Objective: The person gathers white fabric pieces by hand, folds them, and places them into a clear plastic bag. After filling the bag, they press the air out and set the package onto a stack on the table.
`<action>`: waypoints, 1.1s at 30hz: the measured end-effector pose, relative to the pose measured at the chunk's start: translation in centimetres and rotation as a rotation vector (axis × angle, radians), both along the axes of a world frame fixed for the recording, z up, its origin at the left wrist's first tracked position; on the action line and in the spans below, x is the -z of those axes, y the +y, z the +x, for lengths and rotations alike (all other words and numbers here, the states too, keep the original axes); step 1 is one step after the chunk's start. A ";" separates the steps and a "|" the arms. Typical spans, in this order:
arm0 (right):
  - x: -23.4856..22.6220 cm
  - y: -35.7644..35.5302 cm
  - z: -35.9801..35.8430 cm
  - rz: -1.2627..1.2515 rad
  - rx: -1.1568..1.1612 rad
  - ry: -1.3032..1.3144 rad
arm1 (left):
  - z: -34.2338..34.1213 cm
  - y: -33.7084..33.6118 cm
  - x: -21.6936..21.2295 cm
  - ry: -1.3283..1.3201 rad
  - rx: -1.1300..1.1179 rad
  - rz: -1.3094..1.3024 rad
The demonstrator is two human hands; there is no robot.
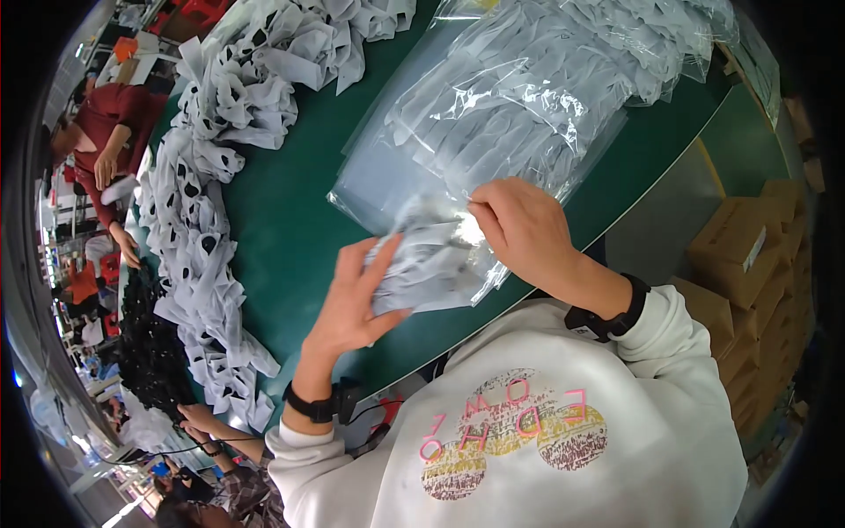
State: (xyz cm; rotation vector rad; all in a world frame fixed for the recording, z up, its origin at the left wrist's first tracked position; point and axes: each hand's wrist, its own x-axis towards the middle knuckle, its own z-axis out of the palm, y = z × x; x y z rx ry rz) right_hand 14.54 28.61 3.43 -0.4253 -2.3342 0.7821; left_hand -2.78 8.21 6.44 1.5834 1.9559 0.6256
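A: Left hand (352, 304) reaches up from the lower edge, fingers spread, thumb pressing inward, black band on the wrist.

B: Right hand (521, 224) curls over, fingertips pinched together, wrist bent, dark watch showing.

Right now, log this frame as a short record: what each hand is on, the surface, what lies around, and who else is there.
left hand: grips a bundle of grey-white fabric pieces
right hand: pinches the clear plastic bag around that bundle
surface: green table
around: loose pale fabric pieces heaped at left, black pile, cardboard boxes
others: a person in red
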 end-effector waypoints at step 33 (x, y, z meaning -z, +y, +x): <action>-2.1 10.3 -12.9 0.313 -0.182 -0.019 | -0.6 18.6 7.9 0.203 -0.346 0.504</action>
